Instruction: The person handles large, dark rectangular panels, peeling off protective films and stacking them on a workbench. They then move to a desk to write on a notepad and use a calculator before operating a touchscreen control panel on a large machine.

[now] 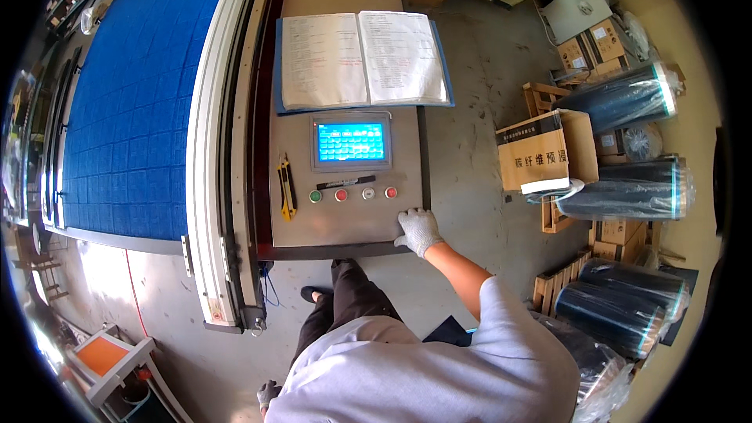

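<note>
— What can't you make out here?

— Quite a bit. The left hand [269,395] is mostly hidden: only a gloved bit shows at the lower edge, beside the person's grey shirt, down by the leg. Whether its grip is open or closed, I cannot tell. The pages of the binder [363,59] are too small to read, and so is the screen [351,142], which just glows blue. The far part of the blue mat [141,102] bends away into the dark rim on the left.

— And the right hand?

— The right hand [419,230], in a white glove, rests flat on the near right corner of the console [345,223]. Its grip is loose, fingers spread, holding nothing.

— What lies near it on the console?

— A row of four buttons [352,194] sits just left of and beyond the hand: green, red, a pale one, then red again. The last red one is nearest the fingers, but apart from them. A black marker [345,182] lies between the buttons and the screen. A yellow knife [287,188] lies along the console's left edge, well apart from the hand. The open binder covers the far end.

— Anything to the right?

— On the floor, a cardboard box [544,153] and several dark film rolls [627,188], some lying on wooden pallets; the lowest rolls are partly cut off by the shoulder and the rim.
</note>
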Demonstrator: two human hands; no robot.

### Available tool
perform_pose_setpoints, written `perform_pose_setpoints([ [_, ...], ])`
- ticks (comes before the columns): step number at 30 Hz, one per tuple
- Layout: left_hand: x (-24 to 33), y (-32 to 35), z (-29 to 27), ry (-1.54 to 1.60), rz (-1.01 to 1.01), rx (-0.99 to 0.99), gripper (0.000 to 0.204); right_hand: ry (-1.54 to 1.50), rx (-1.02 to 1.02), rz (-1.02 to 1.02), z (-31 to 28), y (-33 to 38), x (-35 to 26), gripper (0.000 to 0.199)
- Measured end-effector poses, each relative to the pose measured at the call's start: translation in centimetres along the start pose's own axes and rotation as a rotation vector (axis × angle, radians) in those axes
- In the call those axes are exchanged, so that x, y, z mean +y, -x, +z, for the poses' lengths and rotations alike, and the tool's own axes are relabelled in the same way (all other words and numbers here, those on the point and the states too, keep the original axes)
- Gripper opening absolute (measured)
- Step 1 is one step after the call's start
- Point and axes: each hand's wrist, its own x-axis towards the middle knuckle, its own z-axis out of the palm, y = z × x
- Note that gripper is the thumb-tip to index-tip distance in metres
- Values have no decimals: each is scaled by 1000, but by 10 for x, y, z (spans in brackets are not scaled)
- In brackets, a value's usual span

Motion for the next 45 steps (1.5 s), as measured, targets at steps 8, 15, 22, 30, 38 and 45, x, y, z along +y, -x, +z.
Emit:
perform_pose_setpoints([
  [8,39,7,13,148,-17,58,32,18,84,-14,10,-8,5,59],
  [15,46,23,23,49,-91,29,28,-21,60,-26,6,-8,6,58],
  [22,64,22,18,40,-64,45,29,-92,35,-33,4,-8,8,54],
  [30,61,26,20,-4,-62,3,31,-100,25,-31,0,-8,8,54],
  [38,51,25,19,23,-78,5,32,-90,7,-28,-2,-8,5,54],
  [45,52,24,21,-13,-53,23,32,-111,18,-36,3,-9,5,52],
])
